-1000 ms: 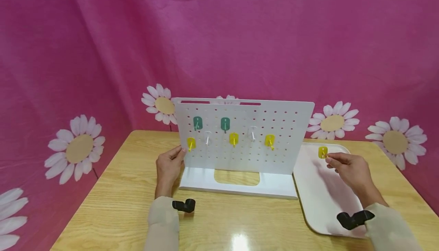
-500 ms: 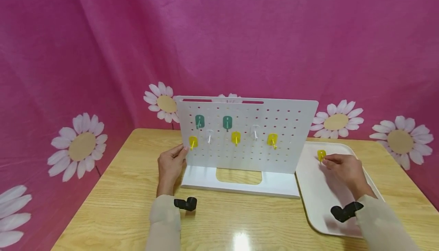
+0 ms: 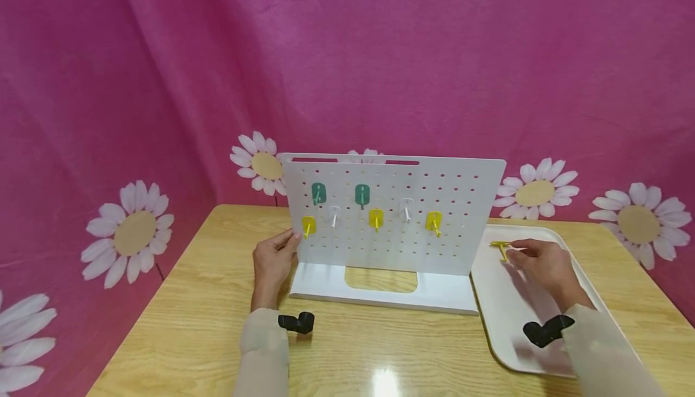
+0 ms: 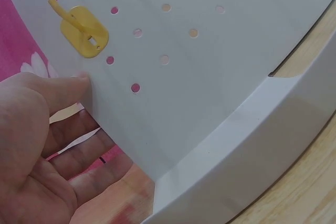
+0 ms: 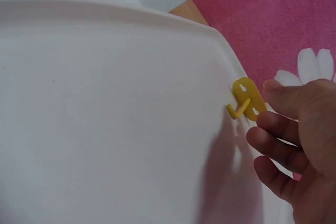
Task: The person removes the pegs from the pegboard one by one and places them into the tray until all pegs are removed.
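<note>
A white pegboard (image 3: pixel 391 246) stands upright on its base and carries two green hooks (image 3: pixel 362 195), two clear hooks (image 3: pixel 406 210) and three yellow hooks (image 3: pixel 376 219). My left hand (image 3: pixel 272 262) grips its left edge, the thumb on the front face and the other fingers behind, just below a yellow hook (image 4: pixel 84 31). Over the far part of the white tray (image 3: pixel 507 312), my right hand (image 3: pixel 545 264) pinches a separate yellow hook (image 5: pixel 249 99) by its backplate. In the right wrist view this hook's prong points away from the fingers, toward the tray.
The tray lies on the wooden table (image 3: pixel 184 300), right of the pegboard base (image 3: pixel 445 293). A pink curtain (image 3: pixel 380 59) with daisies hangs behind the table and along its sides. Each wrist wears a black camera mount (image 3: pixel 297 323).
My right hand has shifted slightly left and turned the yellow hook, so its plate now shows edge-on with the prong pointing down. My left hand keeps its grip on the pegboard.
</note>
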Demonstrator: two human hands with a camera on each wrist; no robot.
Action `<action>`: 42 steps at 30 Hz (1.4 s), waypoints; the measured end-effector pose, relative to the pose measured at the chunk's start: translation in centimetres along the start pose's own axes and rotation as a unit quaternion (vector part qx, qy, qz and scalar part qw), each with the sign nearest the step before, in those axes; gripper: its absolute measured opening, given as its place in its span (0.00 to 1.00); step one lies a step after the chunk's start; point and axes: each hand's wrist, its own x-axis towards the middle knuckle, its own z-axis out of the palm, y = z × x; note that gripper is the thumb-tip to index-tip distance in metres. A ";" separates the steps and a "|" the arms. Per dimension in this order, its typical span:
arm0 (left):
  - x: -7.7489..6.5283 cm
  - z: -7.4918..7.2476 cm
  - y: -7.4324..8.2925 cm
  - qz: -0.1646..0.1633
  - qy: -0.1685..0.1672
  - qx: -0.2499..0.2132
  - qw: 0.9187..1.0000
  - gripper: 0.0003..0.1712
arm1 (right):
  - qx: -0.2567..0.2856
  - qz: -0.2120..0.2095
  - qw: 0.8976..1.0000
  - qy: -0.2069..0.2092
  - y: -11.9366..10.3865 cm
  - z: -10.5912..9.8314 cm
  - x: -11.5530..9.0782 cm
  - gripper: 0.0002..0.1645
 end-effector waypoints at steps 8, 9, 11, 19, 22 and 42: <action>0.0 -0.1 0.0 0.021 0.005 0.021 1.000 0.19 | 0.113 -0.030 0.993 -0.014 -1.2 -2.0 -1.0 0.35; 0.0 -0.1 0.0 0.020 0.005 0.022 1.000 0.19 | 0.120 -0.035 0.992 -0.014 -1.5 -2.2 -1.1 0.35; 0.1 -0.1 0.1 0.017 0.005 0.024 1.000 0.19 | 0.123 -0.041 0.991 -0.012 -2.0 -2.5 -1.3 0.35; 0.1 0.0 0.2 0.016 0.009 0.022 1.000 0.18 | 0.129 -0.102 0.986 -0.005 -3.6 -3.2 -2.5 0.31; 0.1 0.1 0.2 0.014 0.008 0.019 1.000 0.19 | 0.138 -0.132 0.982 -0.010 -4.4 -3.4 -2.9 0.28; 0.0 0.2 0.1 0.002 0.012 0.017 1.000 0.19 | 0.118 -0.235 0.965 -0.005 -10.2 -1.1 -4.5 0.18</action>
